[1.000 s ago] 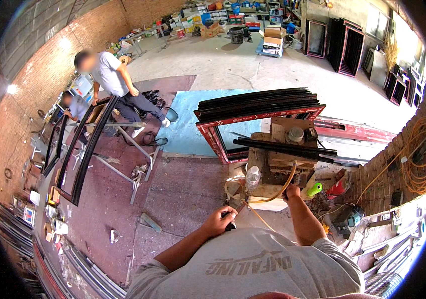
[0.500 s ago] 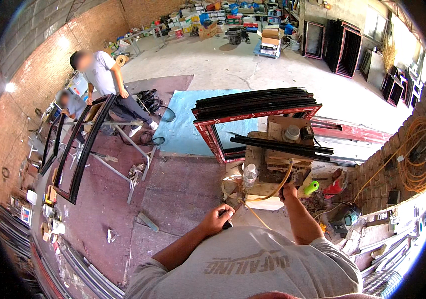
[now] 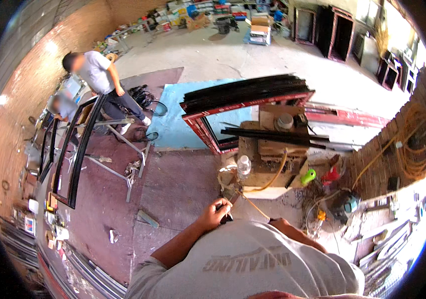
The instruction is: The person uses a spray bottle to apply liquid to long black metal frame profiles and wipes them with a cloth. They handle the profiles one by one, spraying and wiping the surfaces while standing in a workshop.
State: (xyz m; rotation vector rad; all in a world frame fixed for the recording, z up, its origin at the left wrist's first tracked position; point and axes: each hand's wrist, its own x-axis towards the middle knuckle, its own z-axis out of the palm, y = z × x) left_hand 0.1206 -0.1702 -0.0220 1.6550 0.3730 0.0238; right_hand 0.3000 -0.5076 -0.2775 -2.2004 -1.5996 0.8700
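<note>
My left hand is closed, held in front of my belly beside the bench's near left corner. A small dark thing shows under its fingers, too hidden to name. My right hand is drawn in close to my shirt, its fingers mostly out of sight. Ahead of both hands stands a wooden workbench. On it lie black bars, a clear plastic bottle, a round pale container and a yellow hose. A small dark tool rests near its right edge.
Black-and-red frames are stacked behind the bench, over a blue sheet. A bright green bottle and a red object are to the right. Two people work at left around a black frame on metal stands.
My right hand has pulled back from the bench's right edge to my belly, leaving a small dark tool there. My left hand stays nearly in place. The whole view has shifted slightly.
</note>
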